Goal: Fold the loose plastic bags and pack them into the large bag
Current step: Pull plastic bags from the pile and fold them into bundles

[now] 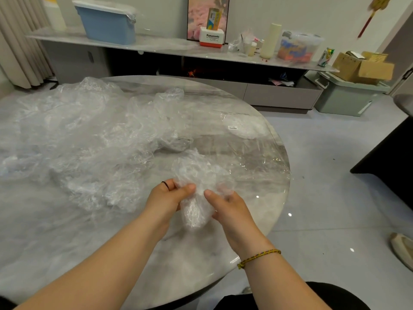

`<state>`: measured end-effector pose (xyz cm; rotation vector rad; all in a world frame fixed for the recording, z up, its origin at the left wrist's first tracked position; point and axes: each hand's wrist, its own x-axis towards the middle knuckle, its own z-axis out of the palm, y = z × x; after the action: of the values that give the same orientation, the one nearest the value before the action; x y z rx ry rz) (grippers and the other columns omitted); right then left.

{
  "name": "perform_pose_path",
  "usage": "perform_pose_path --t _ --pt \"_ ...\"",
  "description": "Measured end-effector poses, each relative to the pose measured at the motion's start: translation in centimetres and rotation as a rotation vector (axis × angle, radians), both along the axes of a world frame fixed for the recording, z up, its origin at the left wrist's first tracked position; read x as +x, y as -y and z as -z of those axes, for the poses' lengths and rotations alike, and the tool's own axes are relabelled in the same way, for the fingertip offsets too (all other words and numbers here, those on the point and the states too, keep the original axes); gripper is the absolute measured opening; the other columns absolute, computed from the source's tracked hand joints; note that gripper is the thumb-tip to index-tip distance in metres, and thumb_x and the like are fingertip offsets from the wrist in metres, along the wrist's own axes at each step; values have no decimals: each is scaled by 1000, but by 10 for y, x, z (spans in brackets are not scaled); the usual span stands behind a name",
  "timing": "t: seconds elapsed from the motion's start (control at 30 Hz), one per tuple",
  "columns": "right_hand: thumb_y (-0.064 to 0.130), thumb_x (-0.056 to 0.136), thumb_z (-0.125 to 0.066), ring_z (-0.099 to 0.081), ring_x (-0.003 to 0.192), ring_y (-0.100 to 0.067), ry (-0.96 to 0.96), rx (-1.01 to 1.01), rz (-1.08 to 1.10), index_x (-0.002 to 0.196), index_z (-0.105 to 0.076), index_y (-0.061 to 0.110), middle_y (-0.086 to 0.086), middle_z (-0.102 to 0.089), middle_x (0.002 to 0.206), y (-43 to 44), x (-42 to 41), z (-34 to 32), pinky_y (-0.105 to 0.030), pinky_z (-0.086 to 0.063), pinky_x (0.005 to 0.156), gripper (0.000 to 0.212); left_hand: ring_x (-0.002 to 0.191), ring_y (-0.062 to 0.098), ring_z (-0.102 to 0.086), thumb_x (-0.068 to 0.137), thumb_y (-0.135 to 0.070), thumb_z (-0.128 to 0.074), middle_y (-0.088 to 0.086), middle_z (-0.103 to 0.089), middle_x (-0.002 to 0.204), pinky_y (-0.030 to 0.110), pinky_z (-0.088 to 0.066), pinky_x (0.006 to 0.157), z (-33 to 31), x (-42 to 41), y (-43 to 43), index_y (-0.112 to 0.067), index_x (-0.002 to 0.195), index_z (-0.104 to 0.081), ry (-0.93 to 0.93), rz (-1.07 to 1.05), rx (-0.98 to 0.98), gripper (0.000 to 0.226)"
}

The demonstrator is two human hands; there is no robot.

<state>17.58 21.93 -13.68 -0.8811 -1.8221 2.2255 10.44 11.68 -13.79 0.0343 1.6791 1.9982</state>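
A crumpled clear plastic bag [196, 186] is held just above the round marble table [67, 238], near its right front. My left hand [167, 198] pinches its left side with thumb and fingers. My right hand [228, 206] grips its right side, thumb on top. A heap of loose clear plastic bags [89, 135] covers the table's left and middle. A large flat clear bag [243, 144] with a small white label lies spread along the table's right edge.
The table's right rim [287, 175] drops to a pale tiled floor. A dark cabinet [386, 153] stands to the right. Behind runs a long shelf [156, 47] with a blue bin [107, 23], boxes and bottles. A shoe [402, 249] lies on the floor.
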Motion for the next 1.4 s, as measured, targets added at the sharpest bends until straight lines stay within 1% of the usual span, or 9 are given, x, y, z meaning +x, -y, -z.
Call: perform_pose_path --t 0.1,0.23,0.37,0.47,0.67,0.83,1.03,1.13,1.4 --pt "7 87 -59 -62 88 -23 -23 12 136 84 -57 16 -8 -63 92 -6 -5 -3 -30 -49 79 10 62 9 -67 85 -2 -58 -3 -70 66 16 -52 55 1 8 -6 -9 83 -63 -20 91 -5 8" --pt "0 89 -53 -52 70 -10 -43 58 276 75 -54 19 2 -54 77 -28 -9 -17 -19 -42 67 24 74 10 -60 88 -16 -57 -3 -64 83 23 -46 70 1 0 -9 -23 89 -50 -134 83 -156 10" --pt "4 90 -51 -49 71 -9 -24 84 347 75 -53 21 4 -52 76 -63 -6 -30 -21 -41 70 23 81 5 -56 95 -24 -44 -9 -60 90 13 -40 69 -2 -20 -16 -23 106 -51 -419 82 -342 13" --pt "4 90 -49 -50 69 -11 -44 56 415 76 -53 19 2 -52 76 -78 -3 -37 -19 -42 64 21 105 11 -50 97 -25 -41 -2 -57 113 16 -34 83 1 -39 -34 -16 121 -56 -608 125 -529 30" --pt "3 89 -52 -56 95 -22 -58 -32 544 78 -57 18 0 -57 84 -96 0 -34 -29 -45 81 19 118 23 -37 97 -35 -39 2 -51 122 29 -25 98 3 -56 -75 -13 98 -67 -839 216 -1021 36" --pt "4 90 -51 -53 77 -14 -43 14 537 76 -56 20 4 -55 78 -97 1 -33 -18 -42 63 22 128 17 -29 90 -36 -49 -7 -44 135 26 -14 102 15 -53 -74 -22 101 -67 -977 400 -1166 26" --pt "3 89 -52 -51 81 -12 -37 36 523 94 -57 14 6 -53 79 -91 -3 -33 -18 -40 69 13 143 19 7 96 -42 -33 -1 3 156 41 11 113 26 -41 -61 -31 142 -30 -1031 645 -1313 47" --pt "4 89 -51 -50 84 -13 -8 34 516 85 -57 14 5 -53 78 -87 -6 -32 -24 -41 75 12 143 18 11 97 -45 -30 0 8 156 42 13 112 27 -42 -58 -23 147 -14 -1021 678 -1370 57" --pt "4 90 -51 -47 65 -10 27 49 464 81 -54 18 2 -51 73 -80 -9 -26 -18 -39 60 17 143 15 12 90 -53 -39 -5 12 155 41 16 112 22 -47 -49 -16 147 10 -1042 607 -1330 84"
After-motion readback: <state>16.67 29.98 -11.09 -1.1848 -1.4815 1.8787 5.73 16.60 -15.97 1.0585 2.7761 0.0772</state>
